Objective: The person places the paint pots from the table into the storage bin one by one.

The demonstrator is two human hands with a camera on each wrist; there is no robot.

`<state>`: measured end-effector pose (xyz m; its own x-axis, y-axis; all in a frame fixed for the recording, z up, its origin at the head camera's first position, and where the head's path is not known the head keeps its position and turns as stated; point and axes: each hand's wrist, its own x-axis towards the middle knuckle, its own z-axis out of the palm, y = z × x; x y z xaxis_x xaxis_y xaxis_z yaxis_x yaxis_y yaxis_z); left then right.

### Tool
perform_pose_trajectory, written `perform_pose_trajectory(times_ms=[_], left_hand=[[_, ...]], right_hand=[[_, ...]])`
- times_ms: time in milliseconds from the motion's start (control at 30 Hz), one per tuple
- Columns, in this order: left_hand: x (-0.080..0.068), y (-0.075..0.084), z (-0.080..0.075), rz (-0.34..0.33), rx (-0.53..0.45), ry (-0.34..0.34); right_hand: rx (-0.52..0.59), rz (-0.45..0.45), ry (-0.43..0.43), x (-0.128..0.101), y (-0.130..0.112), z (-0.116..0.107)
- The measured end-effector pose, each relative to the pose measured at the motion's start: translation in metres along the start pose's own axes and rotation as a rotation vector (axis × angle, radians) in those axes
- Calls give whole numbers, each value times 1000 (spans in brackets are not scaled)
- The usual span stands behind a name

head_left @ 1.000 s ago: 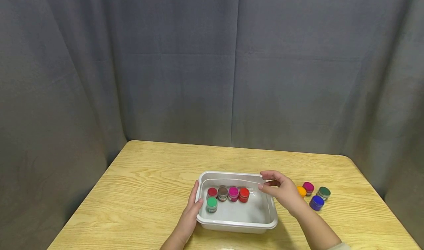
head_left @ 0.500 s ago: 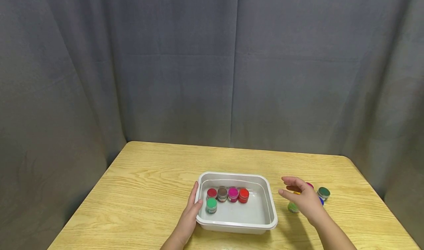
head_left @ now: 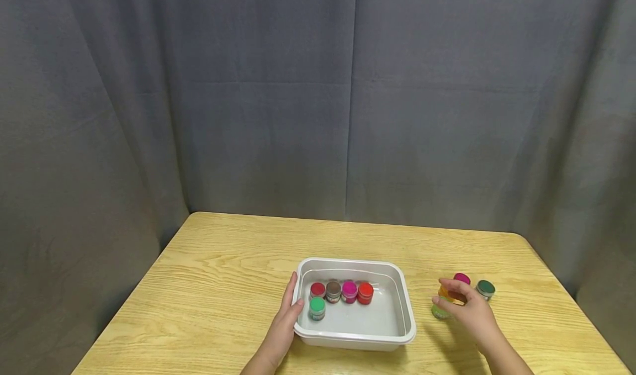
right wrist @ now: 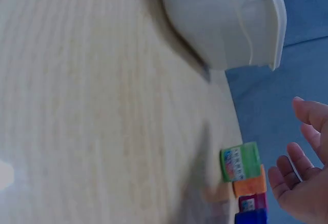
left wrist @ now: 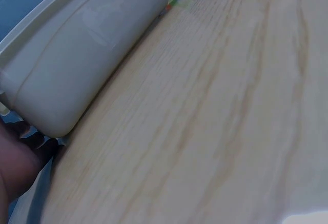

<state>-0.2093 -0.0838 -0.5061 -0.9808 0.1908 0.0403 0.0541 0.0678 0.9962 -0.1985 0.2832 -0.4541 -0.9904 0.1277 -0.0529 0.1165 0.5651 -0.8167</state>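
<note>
Left hand's (head_left: 282, 324) gripping the white tub (head_left: 355, 339), right hand (head_left: 469, 310) just hovers loose, grabbing nothing, near the lime jar (right wrist: 242, 161) and orange jar (right wrist: 250, 185)

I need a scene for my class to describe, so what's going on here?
Someone's left hand holds the left side of a white tub, where four jars stand in a row, with a green jar in front of the leftmost. To the tub's right, their right hand hovers, gripping nothing, by more jars on the table: a lime green jar, an orange jar, a magenta jar, a dark green jar and, seen only from the wrists, a blue jar.
</note>
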Motion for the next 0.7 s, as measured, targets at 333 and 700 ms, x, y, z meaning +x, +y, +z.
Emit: perform_pose_trajectory(times_ms=[333,700], left_hand=[[0,0,0,4,-4,3],[0,0,0,17,-3,-1]], right_hand=[[-16,55,-5,3,22,4],[16,65,3,6,38,10]])
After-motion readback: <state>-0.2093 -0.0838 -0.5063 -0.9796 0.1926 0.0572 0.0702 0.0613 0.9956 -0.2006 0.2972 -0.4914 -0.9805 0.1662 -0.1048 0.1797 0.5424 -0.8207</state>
